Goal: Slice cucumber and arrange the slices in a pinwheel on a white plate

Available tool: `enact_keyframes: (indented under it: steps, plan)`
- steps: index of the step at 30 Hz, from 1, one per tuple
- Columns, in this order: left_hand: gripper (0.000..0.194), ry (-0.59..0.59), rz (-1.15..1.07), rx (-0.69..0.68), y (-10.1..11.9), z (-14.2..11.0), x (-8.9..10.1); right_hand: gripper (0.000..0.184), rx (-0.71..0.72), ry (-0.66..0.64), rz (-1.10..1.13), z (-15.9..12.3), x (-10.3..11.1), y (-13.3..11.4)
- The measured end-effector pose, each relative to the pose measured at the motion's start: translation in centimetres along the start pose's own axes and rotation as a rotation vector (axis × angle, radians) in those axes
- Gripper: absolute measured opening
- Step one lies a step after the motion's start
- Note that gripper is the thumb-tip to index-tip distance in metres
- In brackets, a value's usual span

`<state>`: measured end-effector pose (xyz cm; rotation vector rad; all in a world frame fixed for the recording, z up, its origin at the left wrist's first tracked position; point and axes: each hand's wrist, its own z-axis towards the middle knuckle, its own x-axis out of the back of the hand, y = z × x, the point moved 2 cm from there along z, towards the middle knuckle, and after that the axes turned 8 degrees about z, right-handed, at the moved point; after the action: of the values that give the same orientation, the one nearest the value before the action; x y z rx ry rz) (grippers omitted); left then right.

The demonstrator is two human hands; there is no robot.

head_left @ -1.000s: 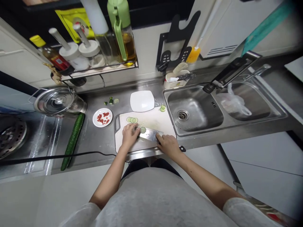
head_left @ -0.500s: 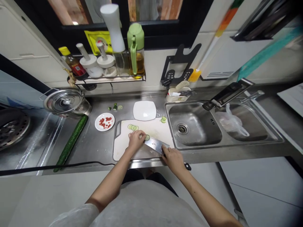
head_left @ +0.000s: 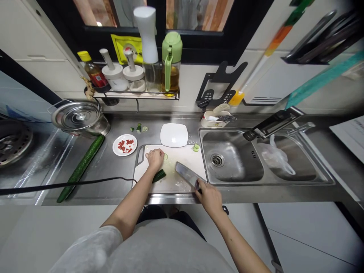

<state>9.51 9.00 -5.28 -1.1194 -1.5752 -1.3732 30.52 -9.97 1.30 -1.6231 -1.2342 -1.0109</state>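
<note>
My left hand (head_left: 155, 159) is closed over the spot where cucumber slices lie on the white cutting board (head_left: 170, 187); one cucumber slice (head_left: 165, 156) shows by its fingertips, the others are hidden beneath it. Beside my left wrist lies a cut piece of cucumber (head_left: 159, 175), partly covered by the forearm. My right hand (head_left: 209, 195) grips the handle of a kitchen knife (head_left: 186, 174), whose wide blade points up and left, low over the board. A few more cucumber slices (head_left: 196, 148) sit at the board's upper right corner.
Behind the board is a white rectangular plate (head_left: 174, 135). To the left are a round plate (head_left: 124, 145) with red chopped bits, cucumber ends (head_left: 138, 128), a whole cucumber (head_left: 82, 167) and a lidded steel pot (head_left: 81, 117). A black cable (head_left: 85, 182) crosses the counter. The double sink (head_left: 233, 151) is on the right.
My left hand has left the cucumber piece and moved up and left onto the slices. The knife has come away from the cucumber, with my right hand still holding it.
</note>
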Motion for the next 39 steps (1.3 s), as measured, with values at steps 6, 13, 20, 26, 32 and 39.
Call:
enact_keyframes:
  steps: [6, 13, 20, 26, 32, 39]
  plan:
    - [0.017, 0.106, -0.056, -0.022, -0.5, -0.2, -0.3, 0.035, -0.033, -0.028, 0.031, 0.1, 0.0, -0.5]
    - [0.024, 0.313, -0.330, -0.058, -4.5, -3.9, 1.1, 0.034, -0.124, -0.145, 0.171, 0.2, -0.4, -1.7]
    - [0.023, 0.214, -0.232, -0.376, -4.9, -10.5, 0.2, 0.031, -0.053, -0.213, 0.200, 0.6, -0.6, -3.6]
    - [0.025, 0.200, -0.247, -0.483, -4.8, -10.9, -0.7, 0.031, 0.004, -0.264, 0.183, 0.8, -0.4, -5.2]
    - [0.024, 0.230, -0.250, -0.480, -5.0, -10.7, -1.1, 0.029, 0.046, -0.265, 0.160, 0.2, -0.4, -6.3]
    - [0.023, 0.278, -0.262, -0.463, -5.0, -10.7, -1.6, 0.028, 0.077, -0.290, 0.168, -0.4, -0.3, -7.2]
